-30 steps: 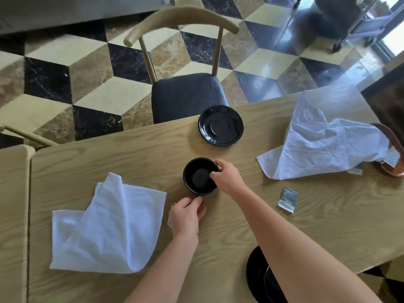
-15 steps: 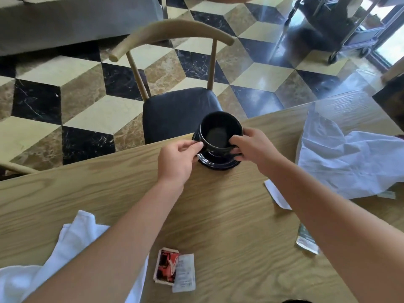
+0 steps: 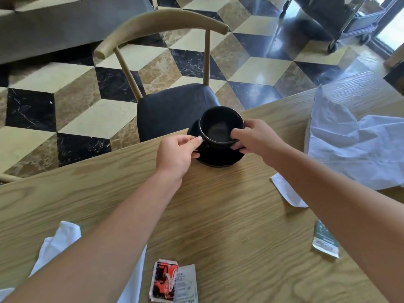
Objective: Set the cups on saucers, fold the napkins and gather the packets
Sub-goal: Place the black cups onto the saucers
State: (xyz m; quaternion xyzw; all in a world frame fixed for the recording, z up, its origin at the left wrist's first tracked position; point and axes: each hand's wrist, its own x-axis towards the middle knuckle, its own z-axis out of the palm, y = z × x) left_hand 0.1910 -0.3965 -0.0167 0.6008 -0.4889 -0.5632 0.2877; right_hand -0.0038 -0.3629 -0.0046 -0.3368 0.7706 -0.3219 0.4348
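Observation:
A black cup (image 3: 220, 125) rests on a black saucer (image 3: 219, 157) near the far edge of the wooden table (image 3: 229, 215). My left hand (image 3: 175, 155) pinches the cup's left side, and my right hand (image 3: 255, 137) grips its right side. One crumpled white napkin (image 3: 354, 145) lies at the right, another white napkin (image 3: 59, 241) at the lower left under my left forearm. A red packet (image 3: 165, 281) and a pale packet (image 3: 187, 285) lie at the near edge. A dark green packet (image 3: 324, 241) shows beside my right forearm.
A wooden chair with a dark seat (image 3: 172, 106) stands just beyond the table's far edge. Behind it is a patterned marble floor, and a wheeled metal trolley (image 3: 341, 20) stands at the top right.
Both hands carried the cup from the middle of the table to the far saucer and set it there. The view tilted, bringing the packets into sight.

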